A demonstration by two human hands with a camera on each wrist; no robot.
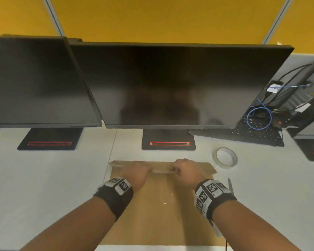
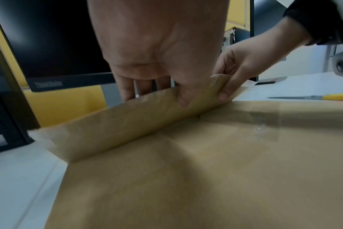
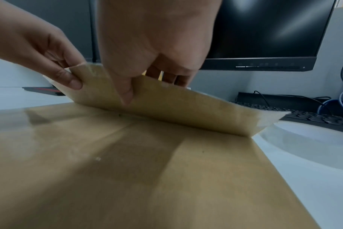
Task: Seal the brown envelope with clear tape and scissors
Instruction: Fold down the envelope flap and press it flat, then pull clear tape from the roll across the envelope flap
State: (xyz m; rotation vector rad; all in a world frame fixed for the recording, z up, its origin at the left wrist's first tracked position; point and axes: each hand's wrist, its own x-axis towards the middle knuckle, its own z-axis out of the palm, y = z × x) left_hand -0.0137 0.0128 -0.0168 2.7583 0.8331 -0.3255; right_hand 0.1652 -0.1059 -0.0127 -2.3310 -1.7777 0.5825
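The flat brown paper envelope [image 1: 158, 205] lies on the white desk [image 1: 53, 178]; its glossy, tape-edged flap [image 2: 127, 117] is pinched half-raised by the left hand [image 1: 136, 172] and right hand [image 1: 186, 171].

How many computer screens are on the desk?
3. One big monitor stands straight ahead, another monitor at far left, and a third screen peeks in at the right edge. More may hide outside the picture.

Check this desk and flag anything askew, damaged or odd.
Little stands out. The envelope flap is raised, not flat, with both hands pinching it: left hand, right hand. A shiny, wrinkled patch of clear tape already sits mid-envelope, away from the flap. The tape roll and scissors lie neatly aside.
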